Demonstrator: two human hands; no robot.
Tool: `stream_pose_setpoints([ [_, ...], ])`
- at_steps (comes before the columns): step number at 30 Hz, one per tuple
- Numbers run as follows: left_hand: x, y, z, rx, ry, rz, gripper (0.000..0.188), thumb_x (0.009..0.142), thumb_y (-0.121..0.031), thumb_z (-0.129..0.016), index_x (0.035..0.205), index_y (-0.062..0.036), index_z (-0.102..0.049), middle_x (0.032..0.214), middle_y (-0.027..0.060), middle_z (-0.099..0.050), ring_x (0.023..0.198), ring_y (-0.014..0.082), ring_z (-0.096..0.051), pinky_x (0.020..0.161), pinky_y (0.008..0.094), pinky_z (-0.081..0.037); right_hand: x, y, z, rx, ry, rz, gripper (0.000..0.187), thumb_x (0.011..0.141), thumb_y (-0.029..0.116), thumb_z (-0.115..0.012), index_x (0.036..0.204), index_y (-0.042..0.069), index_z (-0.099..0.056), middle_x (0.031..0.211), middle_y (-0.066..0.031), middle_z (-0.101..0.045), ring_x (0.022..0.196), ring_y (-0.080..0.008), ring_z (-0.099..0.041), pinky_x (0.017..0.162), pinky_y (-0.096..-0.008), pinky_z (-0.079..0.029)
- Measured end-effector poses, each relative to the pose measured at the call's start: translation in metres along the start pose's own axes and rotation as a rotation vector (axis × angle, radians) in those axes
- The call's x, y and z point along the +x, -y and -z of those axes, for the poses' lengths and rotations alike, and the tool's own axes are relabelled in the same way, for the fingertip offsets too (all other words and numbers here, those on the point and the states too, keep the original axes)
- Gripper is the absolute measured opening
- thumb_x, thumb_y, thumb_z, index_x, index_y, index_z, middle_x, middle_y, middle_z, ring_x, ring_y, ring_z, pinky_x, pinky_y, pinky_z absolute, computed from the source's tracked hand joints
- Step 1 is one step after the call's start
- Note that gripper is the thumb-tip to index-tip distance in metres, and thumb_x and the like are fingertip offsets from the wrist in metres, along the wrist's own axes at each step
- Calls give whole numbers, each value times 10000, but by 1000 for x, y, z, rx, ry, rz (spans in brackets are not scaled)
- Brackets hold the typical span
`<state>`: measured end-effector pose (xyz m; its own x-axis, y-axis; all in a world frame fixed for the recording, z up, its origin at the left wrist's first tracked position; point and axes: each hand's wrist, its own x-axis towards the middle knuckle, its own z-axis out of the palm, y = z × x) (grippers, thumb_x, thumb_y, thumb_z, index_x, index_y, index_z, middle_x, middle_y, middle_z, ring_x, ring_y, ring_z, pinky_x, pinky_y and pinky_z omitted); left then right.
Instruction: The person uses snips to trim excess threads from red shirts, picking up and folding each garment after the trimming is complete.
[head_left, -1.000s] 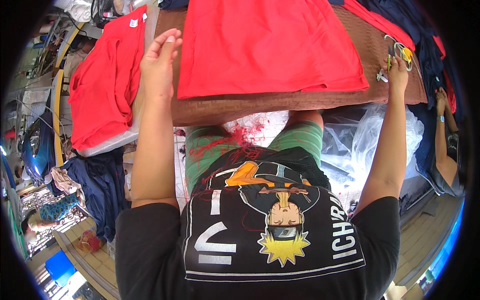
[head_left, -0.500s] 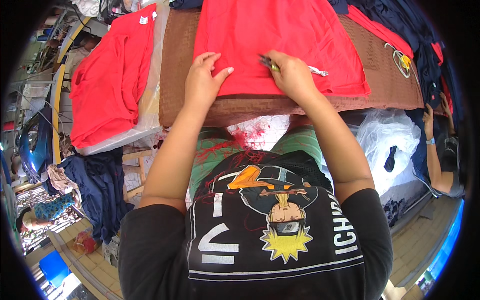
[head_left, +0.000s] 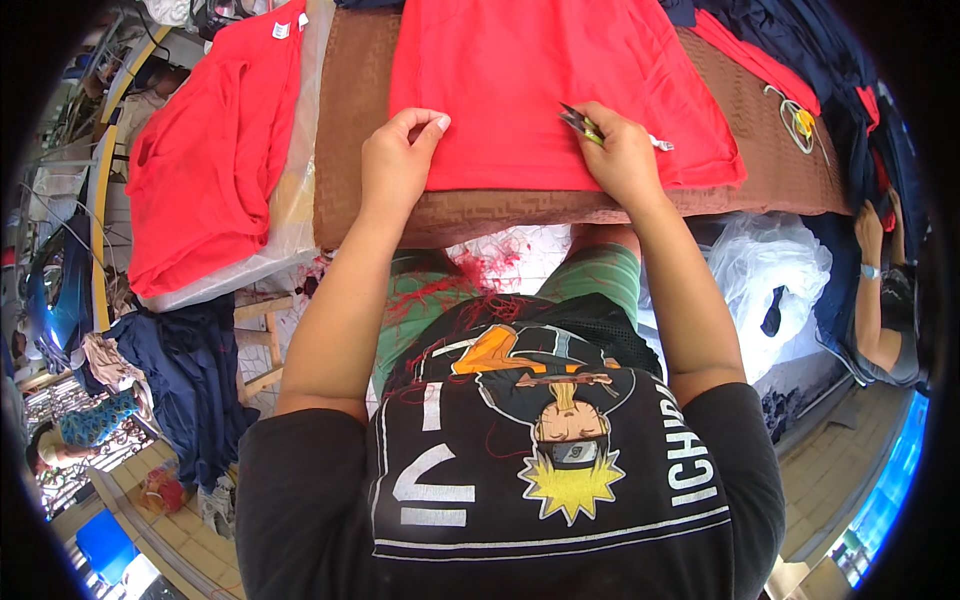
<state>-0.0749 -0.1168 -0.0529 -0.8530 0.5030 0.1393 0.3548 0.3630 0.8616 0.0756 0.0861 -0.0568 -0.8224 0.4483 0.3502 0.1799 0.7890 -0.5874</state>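
Observation:
A red garment (head_left: 510, 90) lies flat across a brown textured cushioned surface (head_left: 355, 90), its hem toward me. Over its left edge is my left hand (head_left: 397, 160), thumb and fingertips pinched together; whatever they hold, if anything, is too small to make out. My right hand (head_left: 622, 155), above the garment's lower right part, is closed around thread snips (head_left: 583, 124) with dark pointed blades and yellow-green handles. The blades point up and left, away from my palm. A small white label (head_left: 660, 144) shows just right of that hand.
Another red garment (head_left: 215, 150) lies on the left. Dark blue clothing (head_left: 800, 40) and a looped pale cord with a yellow piece (head_left: 803, 122) are at the right. Clear plastic (head_left: 770, 265) hangs below. Red threads (head_left: 490, 265) lie near my legs. Another person's arm (head_left: 868, 290) shows far right.
My right hand and the snips have shifted right, and the snips show more sharply. My left hand has moved slightly left, its thumb and fingers coming together.

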Motion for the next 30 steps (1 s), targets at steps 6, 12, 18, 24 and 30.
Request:
stream_pose_setpoints([
  [6, 8, 10, 15, 13, 191, -65, 196, 835, -205, -684, 940, -40, -695, 864, 125, -705, 819, 198, -674, 755, 296, -506, 0, 3, 13, 3, 57, -72, 252, 821, 226, -712, 1001, 58, -657, 743, -118, -635, 675, -220, -626, 633, -327, -489],
  [12, 16, -2, 37, 111, 262, -114, 207, 880, -122, -632, 1058, -23, -669, 1038, 75, -677, 893, 121, -636, 830, 265, -491, 9, 26, 18, 90, 32, -13, 315, 836, 279, -671, 1055, 62, -607, 915, -153, -659, 848, -329, -643, 723, -410, -507],
  [18, 6, -11, 15, 225, 276, -287, 260, 827, -108, -678, 1076, -32, -668, 1094, 100, -642, 872, 194, -654, 807, 298, -516, 23, 56, -22, 226, 31, 142, 208, 860, 195, -627, 1011, 54, -603, 967, -141, -632, 894, -324, -627, 753, -412, -498],
  [24, -2, 6, 0, 267, 49, -354, 195, 821, -124, -692, 989, -27, -677, 950, 113, -673, 799, 223, -663, 729, 313, -521, 13, 57, -37, 168, 146, 101, 120, 861, 88, -615, 963, 24, -617, 955, -137, -618, 865, -315, -618, 749, -367, -491],
  [30, -2, 1, 2, 188, 36, -244, 140, 845, -135, -668, 929, -22, -671, 884, 137, -682, 823, 244, -666, 738, 326, -513, 13, 55, -36, 109, 160, 140, 147, 868, 177, -593, 960, 66, -619, 954, -110, -616, 886, -323, -616, 731, -435, -491],
])
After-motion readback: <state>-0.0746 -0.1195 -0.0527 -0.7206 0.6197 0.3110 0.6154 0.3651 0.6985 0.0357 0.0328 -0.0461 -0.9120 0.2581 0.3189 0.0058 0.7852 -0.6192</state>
